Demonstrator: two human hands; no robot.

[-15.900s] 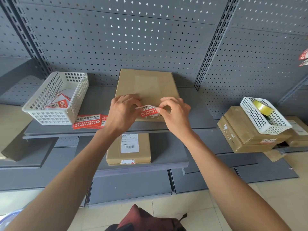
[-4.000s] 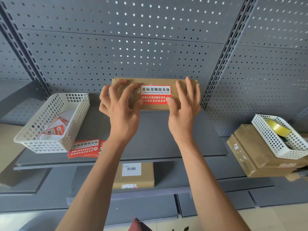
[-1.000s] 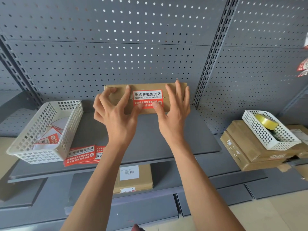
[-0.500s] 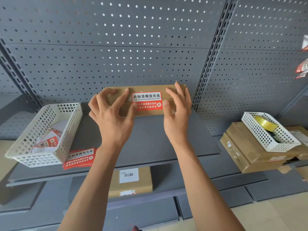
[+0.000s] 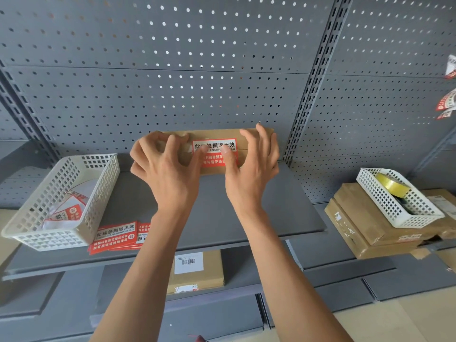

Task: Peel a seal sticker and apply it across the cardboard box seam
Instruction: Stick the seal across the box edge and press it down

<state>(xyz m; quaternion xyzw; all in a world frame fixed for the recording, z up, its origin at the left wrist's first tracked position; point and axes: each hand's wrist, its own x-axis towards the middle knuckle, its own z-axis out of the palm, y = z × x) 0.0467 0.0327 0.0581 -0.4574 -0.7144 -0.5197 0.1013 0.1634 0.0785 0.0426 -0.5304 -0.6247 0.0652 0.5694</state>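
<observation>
A flat cardboard box [image 5: 214, 134] stands on its long edge at the back of the grey shelf [image 5: 283, 213], leaning on the pegboard. A red and white seal sticker [image 5: 214, 145] lies across the box's horizontal seam. My left hand [image 5: 167, 174] has its fingers curled over the box's top left edge and its thumb on the sticker's left part. My right hand [image 5: 249, 178] reaches over the top right edge, its thumb pressing the sticker's right part. The thumbs hide part of the print.
At the shelf's left stands a white basket [image 5: 103, 193] holding peeled backing papers, with a stack of red sticker sheets [image 5: 116, 236] beside it. A labelled box [image 5: 197, 272] lies one shelf down. Stacked boxes [image 5: 357, 225] on the right carry a basket [image 5: 394, 208] with a tape roll [image 5: 391, 185].
Both thumbs have slid from the sticker's lower edge and sides onto its face near the seam. The box stays upright against the pegboard.
</observation>
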